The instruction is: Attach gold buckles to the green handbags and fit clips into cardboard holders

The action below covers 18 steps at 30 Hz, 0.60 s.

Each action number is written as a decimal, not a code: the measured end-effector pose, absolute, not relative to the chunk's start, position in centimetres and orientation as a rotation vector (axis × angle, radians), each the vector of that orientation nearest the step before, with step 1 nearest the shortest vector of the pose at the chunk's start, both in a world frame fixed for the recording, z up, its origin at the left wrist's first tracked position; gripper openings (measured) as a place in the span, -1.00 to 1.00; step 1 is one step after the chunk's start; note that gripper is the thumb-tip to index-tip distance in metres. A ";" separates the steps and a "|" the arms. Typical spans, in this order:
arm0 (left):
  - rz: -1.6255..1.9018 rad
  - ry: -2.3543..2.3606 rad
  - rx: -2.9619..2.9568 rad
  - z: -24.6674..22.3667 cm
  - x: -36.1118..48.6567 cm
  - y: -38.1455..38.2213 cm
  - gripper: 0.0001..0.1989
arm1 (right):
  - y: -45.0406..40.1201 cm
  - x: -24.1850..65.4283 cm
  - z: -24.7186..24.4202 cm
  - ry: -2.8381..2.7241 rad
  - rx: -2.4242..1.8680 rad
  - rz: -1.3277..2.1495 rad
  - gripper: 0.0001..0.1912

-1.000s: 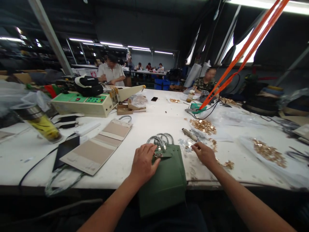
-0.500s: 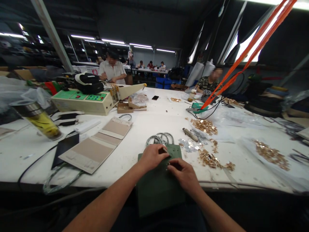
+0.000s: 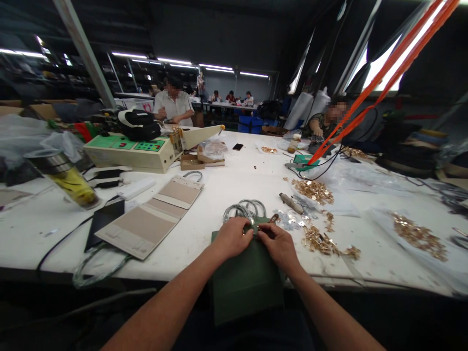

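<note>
1. Bag [image 3: 248, 297], green: lies over the tabletop's [image 3: 226, 180] near edge, handles [image 3: 237, 206] at its far end.
2. Left hand [image 3: 234, 237]: on bag's upper part; fingers bent, tips nearly together; cannot tell what they hold.
3. Right hand [image 3: 281, 244]: just beside it; fingers nearly pinched; hold too small to tell.
4. Gold parts [image 3: 317, 240]: loose pile, right of bag.
5. Panel [image 3: 137, 229], beige: 1, left of bag.
</note>
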<state>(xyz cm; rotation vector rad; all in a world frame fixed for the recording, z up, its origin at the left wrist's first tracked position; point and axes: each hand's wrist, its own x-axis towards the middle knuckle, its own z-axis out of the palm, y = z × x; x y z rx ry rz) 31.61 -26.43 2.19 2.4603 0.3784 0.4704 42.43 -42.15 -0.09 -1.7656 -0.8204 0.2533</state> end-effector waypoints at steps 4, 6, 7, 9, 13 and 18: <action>0.414 0.418 2.490 2.4 32.2 -26.6 -0.78 | -42.8 43.8 0.2 -0.815 -1.816 0.270 -0.72; 0.391 0.429 2.482 2.6 32.5 -26.5 -0.74 | -43.2 44.2 0.4 -0.856 -1.859 0.248 -0.74; 0.382 0.436 2.475 2.6 32.6 -26.4 -0.72 | -43.4 44.3 0.5 -0.880 -1.869 0.239 -0.76; 0.368 0.449 2.462 2.8 32.7 -26.2 -0.69 | -43.8 44.2 0.5 -0.925 -1.873 0.228 -0.77; 0.341 0.457 2.440 3.1 32.8 -26.1 -0.68 | -44.2 43.5 0.5 -0.980 -1.874 0.215 -0.79; 0.324 0.425 2.408 3.2 33.1 -26.1 -0.70 | -43.9 42.3 0.8 -0.997 -1.902 0.132 -0.82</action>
